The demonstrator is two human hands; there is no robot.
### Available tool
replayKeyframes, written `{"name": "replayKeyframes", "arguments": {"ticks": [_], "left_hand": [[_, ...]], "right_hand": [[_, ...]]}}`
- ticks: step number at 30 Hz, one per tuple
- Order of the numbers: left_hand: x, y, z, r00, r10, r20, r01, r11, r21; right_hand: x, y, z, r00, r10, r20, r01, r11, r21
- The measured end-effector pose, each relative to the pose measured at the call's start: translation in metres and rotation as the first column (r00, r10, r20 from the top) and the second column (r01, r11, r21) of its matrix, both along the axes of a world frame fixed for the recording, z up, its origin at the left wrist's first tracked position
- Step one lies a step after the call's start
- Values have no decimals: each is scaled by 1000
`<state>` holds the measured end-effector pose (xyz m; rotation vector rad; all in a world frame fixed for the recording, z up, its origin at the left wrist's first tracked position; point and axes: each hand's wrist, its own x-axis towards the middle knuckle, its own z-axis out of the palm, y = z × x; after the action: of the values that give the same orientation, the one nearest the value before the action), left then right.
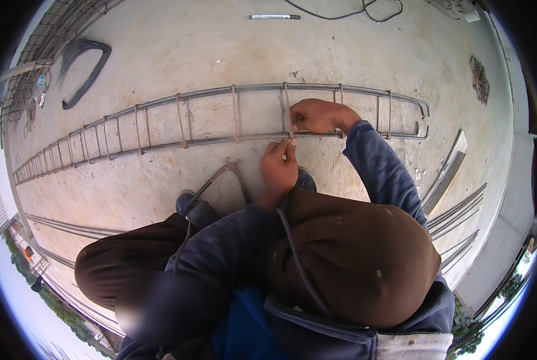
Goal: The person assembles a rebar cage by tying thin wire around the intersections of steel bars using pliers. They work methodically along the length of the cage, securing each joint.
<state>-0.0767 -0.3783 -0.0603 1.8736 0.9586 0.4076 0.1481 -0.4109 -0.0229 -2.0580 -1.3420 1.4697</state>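
The long steel cage [236, 108] lies crosswise before the worker on the concrete floor [160, 54], its axis running from the floor's left edge toward its right, most of it left of the grip. The right hand [319, 116] sits over the cage beside one stirrup [286, 99], the left hand [279, 168] at the near bar; fingers bend narrow, though what they pinch I cannot tell

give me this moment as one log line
left hand: at near bar; right hand: at crosspiece just beyond; rebar frame: on floor; marker: beyond frame
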Motion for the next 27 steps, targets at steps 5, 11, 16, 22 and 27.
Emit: {"name": "replayKeyframes", "arguments": {"ticks": [5,11,16,22,27], "left_hand": [[-2,8,12,992,-16,-128,5,996,-92],[-5,1,6,998,28,-64,-32,998,-61],[-14,12,40,985,-16,-170,-102,743,-662],[-32,-13,61,991,113,-79,-125,504,-854],[-17,35,79,850,-448,-276,355,876,-327]], "right_hand": [[-38,-19,10,959,-283,8,280,952,121],[-127,-71,-3,852,-451,266,293,831,473],[-163,-99,-17,676,-736,23,713,662,232],[-125,-52,30,429,-786,-446,711,598,-370],[-133,-75,23,740,-673,21,670,739,75]]}}
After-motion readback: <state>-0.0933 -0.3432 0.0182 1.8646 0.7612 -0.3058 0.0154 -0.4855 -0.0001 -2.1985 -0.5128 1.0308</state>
